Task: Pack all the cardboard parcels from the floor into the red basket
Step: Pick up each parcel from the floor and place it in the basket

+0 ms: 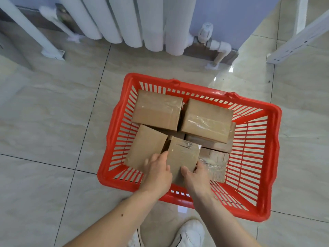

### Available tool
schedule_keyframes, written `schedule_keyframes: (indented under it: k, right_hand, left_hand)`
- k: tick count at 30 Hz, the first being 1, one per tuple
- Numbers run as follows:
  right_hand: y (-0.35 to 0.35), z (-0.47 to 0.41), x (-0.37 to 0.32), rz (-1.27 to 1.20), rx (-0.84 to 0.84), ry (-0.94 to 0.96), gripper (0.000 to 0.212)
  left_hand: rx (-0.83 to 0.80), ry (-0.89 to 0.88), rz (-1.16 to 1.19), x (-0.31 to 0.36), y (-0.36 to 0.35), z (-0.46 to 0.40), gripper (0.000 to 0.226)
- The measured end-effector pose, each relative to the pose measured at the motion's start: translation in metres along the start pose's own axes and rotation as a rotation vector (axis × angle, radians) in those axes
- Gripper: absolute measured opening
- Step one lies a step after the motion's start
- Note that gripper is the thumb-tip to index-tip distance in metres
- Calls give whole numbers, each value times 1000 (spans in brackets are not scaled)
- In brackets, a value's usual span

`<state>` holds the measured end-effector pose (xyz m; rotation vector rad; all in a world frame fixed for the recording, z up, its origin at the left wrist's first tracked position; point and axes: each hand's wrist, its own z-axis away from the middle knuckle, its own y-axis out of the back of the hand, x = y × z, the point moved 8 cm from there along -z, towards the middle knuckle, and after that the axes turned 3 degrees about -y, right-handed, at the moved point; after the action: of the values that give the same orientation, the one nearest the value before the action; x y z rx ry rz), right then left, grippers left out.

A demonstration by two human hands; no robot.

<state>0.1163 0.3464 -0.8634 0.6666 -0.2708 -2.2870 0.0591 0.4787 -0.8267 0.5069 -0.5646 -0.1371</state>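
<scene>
The red basket [272,157] stands on the tiled floor and holds several taped cardboard parcels. Two sit on top at the back, one on the left [157,110] and one on the right [206,120]. Another parcel [146,147] lies at the front left, and a crumpled taped one [215,163] at the front right. Between them is a small parcel [183,155] that both hands hold inside the basket. My left hand [157,171] grips its left edge and my right hand [195,176] its right edge.
A white radiator [135,20] with a valve [205,33] lines the wall behind the basket. White frame legs stand at the left [51,52] and right [292,45]. My white shoe [191,234] is just in front of the basket.
</scene>
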Motion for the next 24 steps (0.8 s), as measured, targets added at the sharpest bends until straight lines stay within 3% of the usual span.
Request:
schedule_keyframes:
  k: [13,16,19,21,24]
  right_hand:
    - [-10,3,4,81,48,88,41]
    - [-10,4,1,75,31,93,41]
    - [-9,6,1,87,23,118,45]
    - [-10,7,1,102,20,148,48]
    - [-16,1,5,81,10,129,36]
  left_hand:
    - [70,-68,15,-18,-8,7,46]
    - [259,-117,-110,-13,12,8,47]
    - [442,-128,-213,-19,38,-3,73]
    - [352,-145,-306,-25,37,-18,86]
    - [281,-124,-436,-34,32,-25,85]
